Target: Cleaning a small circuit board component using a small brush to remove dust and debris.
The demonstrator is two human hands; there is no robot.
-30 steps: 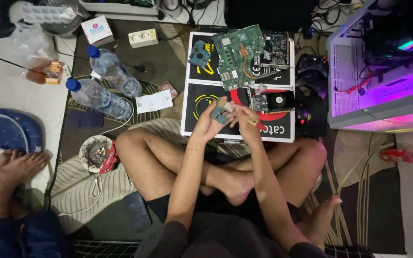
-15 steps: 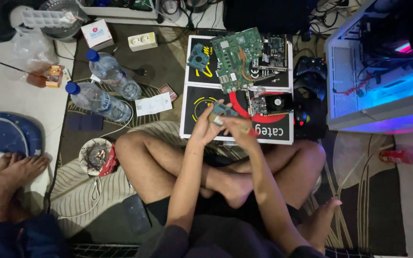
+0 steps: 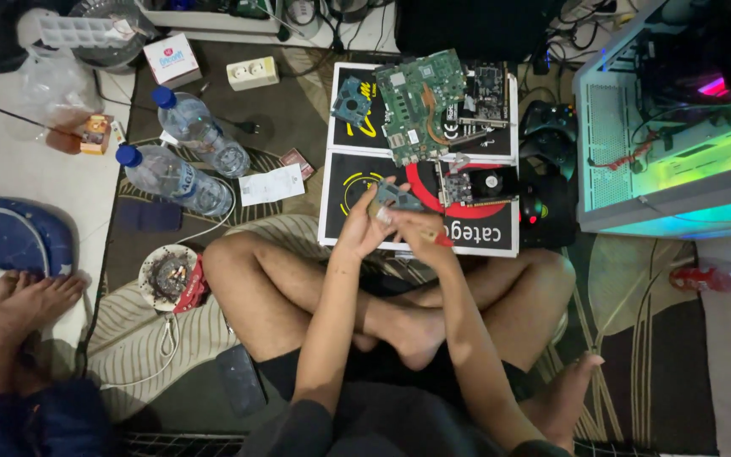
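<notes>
circuit board (image 3: 420, 106) on mat (image 3: 344, 182), 2 bottles (image 3: 175, 179) left, computer case (image 3: 670, 127) right

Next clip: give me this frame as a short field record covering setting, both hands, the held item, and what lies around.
setting: person sitting cross-legged on a rug
left hand: grip on a small grey component, raised over the knees
right hand: touching the same component from the other side
in front: green circuit board and a fan card on a black printed box
left side: two water bottles, a receipt
right side: lit computer case
other person: bare feet at far left
</notes>
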